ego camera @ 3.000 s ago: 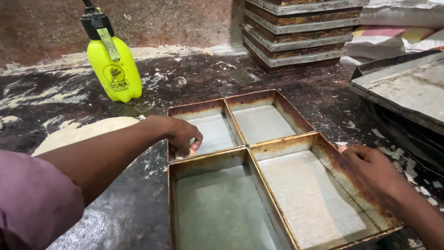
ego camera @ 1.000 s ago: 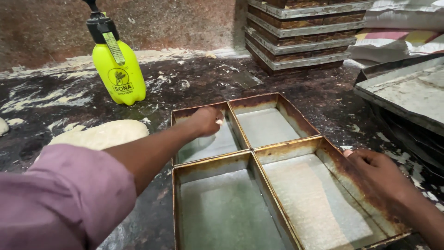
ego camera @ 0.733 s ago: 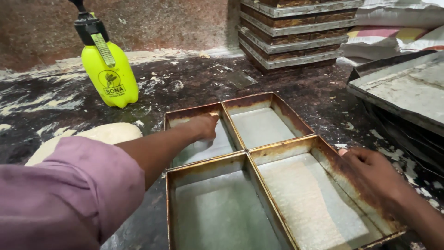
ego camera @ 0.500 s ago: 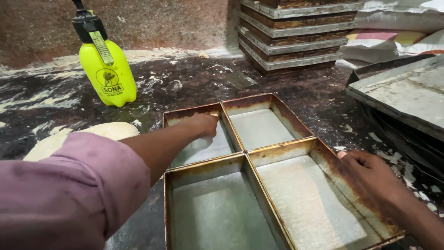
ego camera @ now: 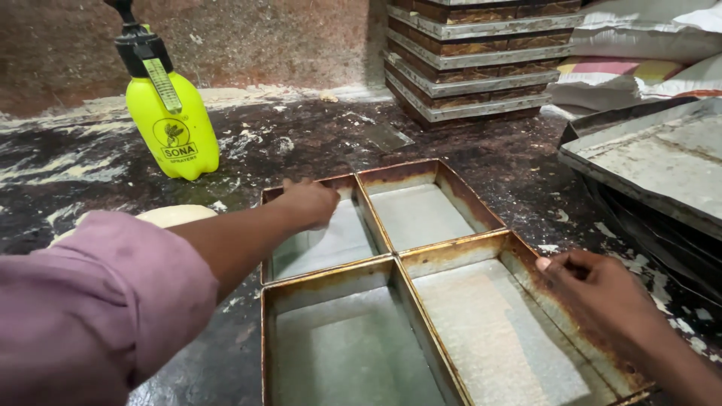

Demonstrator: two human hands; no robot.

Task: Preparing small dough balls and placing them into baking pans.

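- On the dark, flour-streaked counter (ego camera: 316, 139), a rusty four-compartment baking tin (ego camera: 398, 259) is sitting square in front of the person, its inner floors looking pale and greasy.
- Reaching across from a mauve sleeve (ego camera: 98, 301), the left hand (ego camera: 310, 203) is pressing down into the far-left compartment, fingers curled loosely toward the compartment floor; I cannot tell whether it is holding a cloth or just wiping with bare fingertips.
- At the near-right rim, the right hand (ego camera: 598, 282) is resting with fingers bent over the tin's outer wall, steadying it rather than gripping anything else.
- Judging from this, the wiping is going best if the fingers are working into the corners and up the side walls, not just across the flat floor, while the right hand is keeping the tin from sliding on the slick counter.
- The left arm is stretching out nearly straight and low over the tin; the right wrist is lying bent just beside the near-right compartment.
- Just beside the left forearm, a pale round of dough (ego camera: 162, 218) is lying on the counter.
- Behind it, a yellow pump sprayer (ego camera: 171, 124) with a black top is standing upright near the wall.
- Further back, a stack of tins (ego camera: 481, 60) is piling up, and grey metal trays (ego camera: 654, 162) are leaning at the right, well apart from the hands.
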